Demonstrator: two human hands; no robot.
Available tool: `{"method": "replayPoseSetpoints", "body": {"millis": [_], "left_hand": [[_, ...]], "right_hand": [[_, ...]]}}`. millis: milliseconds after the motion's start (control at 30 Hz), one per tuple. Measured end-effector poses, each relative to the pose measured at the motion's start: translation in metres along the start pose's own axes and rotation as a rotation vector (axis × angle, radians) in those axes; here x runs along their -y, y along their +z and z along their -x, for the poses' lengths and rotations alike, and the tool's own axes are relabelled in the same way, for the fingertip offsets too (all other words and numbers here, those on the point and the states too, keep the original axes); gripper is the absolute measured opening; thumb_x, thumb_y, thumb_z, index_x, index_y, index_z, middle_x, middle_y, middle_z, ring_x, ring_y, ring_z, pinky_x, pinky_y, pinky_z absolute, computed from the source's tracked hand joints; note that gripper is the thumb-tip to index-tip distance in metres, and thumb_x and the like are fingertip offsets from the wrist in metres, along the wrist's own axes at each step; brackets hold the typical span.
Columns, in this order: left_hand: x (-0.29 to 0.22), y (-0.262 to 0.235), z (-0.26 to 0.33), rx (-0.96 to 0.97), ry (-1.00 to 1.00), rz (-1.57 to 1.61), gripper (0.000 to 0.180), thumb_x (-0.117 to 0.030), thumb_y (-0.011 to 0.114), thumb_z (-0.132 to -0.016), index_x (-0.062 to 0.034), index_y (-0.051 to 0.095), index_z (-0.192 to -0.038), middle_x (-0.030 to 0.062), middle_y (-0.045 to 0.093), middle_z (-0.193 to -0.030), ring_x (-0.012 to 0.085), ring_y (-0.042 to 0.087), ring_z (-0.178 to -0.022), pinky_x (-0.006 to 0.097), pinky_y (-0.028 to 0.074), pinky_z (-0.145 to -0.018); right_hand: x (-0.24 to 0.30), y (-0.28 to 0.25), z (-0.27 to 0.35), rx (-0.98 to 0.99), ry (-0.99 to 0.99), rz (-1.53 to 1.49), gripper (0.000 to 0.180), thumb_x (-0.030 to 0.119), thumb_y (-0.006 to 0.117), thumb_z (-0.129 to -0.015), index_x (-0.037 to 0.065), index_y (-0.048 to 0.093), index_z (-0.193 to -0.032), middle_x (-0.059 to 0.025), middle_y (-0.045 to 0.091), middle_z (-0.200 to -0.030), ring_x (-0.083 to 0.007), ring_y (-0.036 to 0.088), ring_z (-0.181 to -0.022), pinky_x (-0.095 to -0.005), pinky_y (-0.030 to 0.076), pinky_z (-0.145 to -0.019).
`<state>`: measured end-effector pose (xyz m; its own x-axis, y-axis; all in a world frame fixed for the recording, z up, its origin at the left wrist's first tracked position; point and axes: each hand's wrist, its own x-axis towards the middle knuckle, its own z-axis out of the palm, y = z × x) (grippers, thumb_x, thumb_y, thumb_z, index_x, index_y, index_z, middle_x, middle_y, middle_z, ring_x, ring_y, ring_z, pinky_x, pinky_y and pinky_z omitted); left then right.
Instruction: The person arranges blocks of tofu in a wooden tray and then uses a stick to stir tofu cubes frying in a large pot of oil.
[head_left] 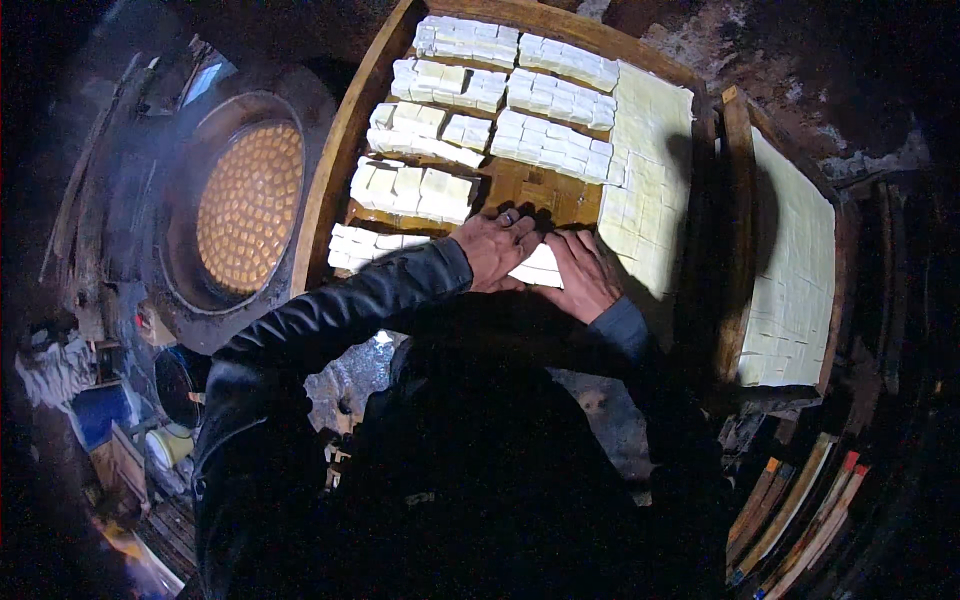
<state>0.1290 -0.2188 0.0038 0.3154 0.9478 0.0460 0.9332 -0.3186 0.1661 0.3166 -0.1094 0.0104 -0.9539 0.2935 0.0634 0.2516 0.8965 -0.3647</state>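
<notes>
Dark sleeves of my jacket fill the bottom of the view, both forearms reaching up to a wooden tray (335, 150) set in front of me. Both my hands lie palm down, fingers spread and flat, on a row of white tofu blocks (540, 268) at the near edge of that tray; my left hand (497, 250) presses on its left part, my right hand (583, 275) on its right part, neither one closed around anything. Further up the tray more rows of cut blocks (545, 95) sit in short groups, with an uncut scored slab (645, 160) along the right side. Just beside it stands a second tray (740, 200) with a scored white sheet (795, 270). Well to my left a round pan of golden fried cubes (250, 205) glows.
</notes>
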Motion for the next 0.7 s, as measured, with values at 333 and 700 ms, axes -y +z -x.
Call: {"method": "replayPoseSetpoints", "body": {"millis": [333,700], "left_hand": [[-0.002,-0.006,-0.005,0.15,-0.077,0.084,0.068,-0.04,0.069,-0.075,0.0007,0.049,-0.126,0.0207,0.05,-0.127,0.0358,0.049,-0.116,0.046,0.043,-0.096],[-0.018,-0.002,-0.024,0.083,-0.033,0.045,0.069,-0.043,0.07,-0.074,-0.0011,0.049,-0.124,0.0163,0.052,-0.119,0.0356,0.05,-0.115,0.047,0.043,-0.095]], "right_hand": [[-0.012,0.009,0.002,0.042,0.034,-0.13,0.066,0.014,0.077,-0.065,0.002,0.046,-0.122,-0.019,0.053,-0.11,-0.0383,0.049,-0.106,-0.0435,0.04,-0.092],[-0.012,-0.012,0.017,0.097,0.096,0.008,0.065,0.013,0.078,-0.063,0.003,0.046,-0.118,-0.0193,0.052,-0.111,-0.0403,0.054,-0.098,-0.0456,0.047,-0.081]]}}
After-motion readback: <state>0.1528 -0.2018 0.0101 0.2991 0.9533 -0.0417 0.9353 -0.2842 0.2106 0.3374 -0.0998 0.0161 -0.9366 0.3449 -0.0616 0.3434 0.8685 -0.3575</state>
